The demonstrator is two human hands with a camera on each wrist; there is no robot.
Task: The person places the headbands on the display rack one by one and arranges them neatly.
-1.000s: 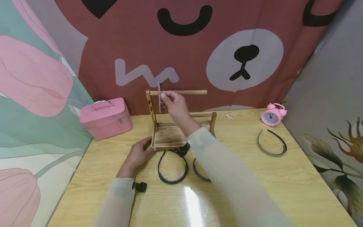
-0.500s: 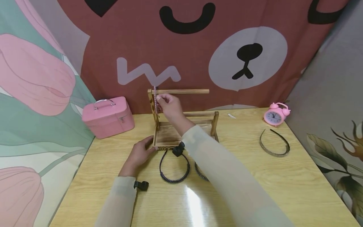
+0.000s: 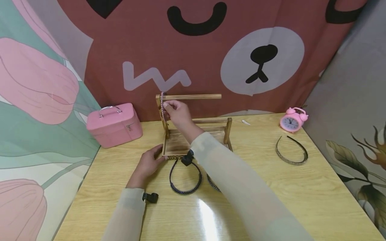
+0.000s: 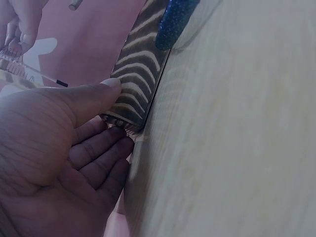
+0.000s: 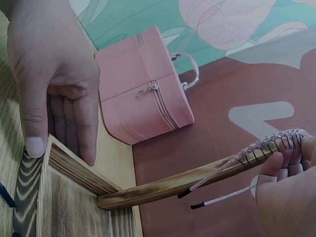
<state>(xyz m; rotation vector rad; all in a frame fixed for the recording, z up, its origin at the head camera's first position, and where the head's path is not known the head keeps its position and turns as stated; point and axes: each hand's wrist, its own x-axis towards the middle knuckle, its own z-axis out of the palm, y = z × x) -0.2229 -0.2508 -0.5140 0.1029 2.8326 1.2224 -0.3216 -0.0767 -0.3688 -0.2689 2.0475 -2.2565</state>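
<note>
My right hand [image 3: 179,115] pinches a pink-and-white beaded headband [image 3: 163,108] with black teeth along its inside. The headband hangs over the top bar of a wooden rack [image 3: 196,97], close to the left post; its two black-tipped ends point downward in the right wrist view. At the rack's front left corner, my left hand [image 3: 146,167] holds the base, thumb on the striped front face and fingers against the side. A dark blue headband [image 3: 185,192] lies on the table before the rack. Another dark headband [image 3: 212,184] is partly hidden under my right sleeve.
A pink case [image 3: 114,125] with a metal handle stands left of the rack. To the right are a pink alarm clock [image 3: 291,122], a headband [image 3: 292,163] lying flat, and a small white item [image 3: 245,122]. A printed curtain hangs behind the table.
My right hand has slid the pink-and-white headband leftward along the top bar, up to the left post, and lowered it slightly. The left hand stays on the rack's corner.
</note>
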